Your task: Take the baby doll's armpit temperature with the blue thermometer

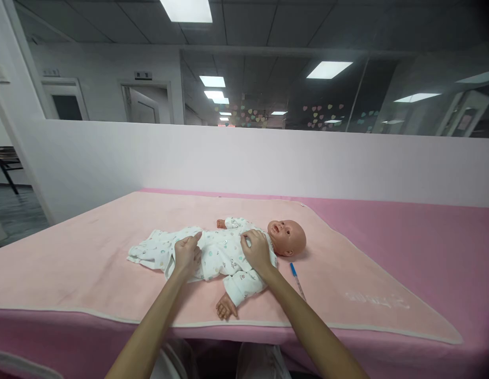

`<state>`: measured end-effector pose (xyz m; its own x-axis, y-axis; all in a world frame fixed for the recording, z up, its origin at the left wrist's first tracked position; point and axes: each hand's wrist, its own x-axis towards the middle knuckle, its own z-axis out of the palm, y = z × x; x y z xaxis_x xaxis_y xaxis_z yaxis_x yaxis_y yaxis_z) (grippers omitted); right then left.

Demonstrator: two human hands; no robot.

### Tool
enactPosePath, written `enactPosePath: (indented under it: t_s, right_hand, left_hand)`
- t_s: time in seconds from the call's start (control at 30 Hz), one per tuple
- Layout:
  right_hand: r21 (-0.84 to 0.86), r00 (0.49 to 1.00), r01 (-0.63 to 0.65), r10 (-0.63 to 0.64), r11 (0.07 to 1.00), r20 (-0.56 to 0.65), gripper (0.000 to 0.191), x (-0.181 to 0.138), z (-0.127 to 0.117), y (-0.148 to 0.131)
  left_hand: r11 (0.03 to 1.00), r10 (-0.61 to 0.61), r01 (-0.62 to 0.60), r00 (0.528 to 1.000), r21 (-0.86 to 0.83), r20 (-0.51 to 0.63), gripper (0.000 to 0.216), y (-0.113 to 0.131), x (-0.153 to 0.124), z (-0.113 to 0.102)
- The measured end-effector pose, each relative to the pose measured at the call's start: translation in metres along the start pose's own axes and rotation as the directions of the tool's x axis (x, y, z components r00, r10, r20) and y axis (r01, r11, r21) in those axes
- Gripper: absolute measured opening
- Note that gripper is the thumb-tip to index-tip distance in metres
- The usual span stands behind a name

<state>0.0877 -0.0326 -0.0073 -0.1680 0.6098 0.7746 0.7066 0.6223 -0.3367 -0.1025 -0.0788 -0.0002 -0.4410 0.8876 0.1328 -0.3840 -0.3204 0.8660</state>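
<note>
A baby doll [289, 237] lies on its back with its head to the right. It wears a white outfit [218, 252] with small coloured prints, and the legs are hidden inside the long lower part. My left hand [188, 255] is closed at the outfit's lower half, its fingers curled round the fabric. At the chest, just below the neck, my right hand [255, 249] pinches the cloth, and its fingers partly hide what they grip. One doll hand [227, 307] shows out of the near sleeve; the other [221, 223] sticks out at the far side.
Under the doll spreads a light pink mat [90, 237] over a darker pink cover [426, 231]. A blue-capped thermometer or pen [296, 279] lies beside my right forearm. A white low wall [268, 163] with glass above borders the far side.
</note>
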Motion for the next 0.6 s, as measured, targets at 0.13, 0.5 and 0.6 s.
enactPosePath:
  t_s: [0.13,0.5,0.6]
  right_hand:
    - [-0.006,1.000,-0.005,0.004,1.000,-0.013,0.017,-0.001,-0.001,0.000]
    - [0.153,0.989,0.000,0.023,0.988,-0.149,0.015,0.003,-0.043,-0.005]
    - [0.077,0.905,-0.164,0.181,0.984,-0.385,0.017,-0.033,-0.090,0.006]
  left_hand:
    - [0.958,-0.140,0.186,0.967,-0.217,0.212,0.048,0.002,0.011,-0.022]
    - [0.849,-0.234,0.525,0.469,-0.057,0.852,0.046,-0.023,0.009,-0.043]
    - [0.850,-0.122,0.513,0.417,-0.123,0.901,0.035,-0.018,0.009,-0.043]
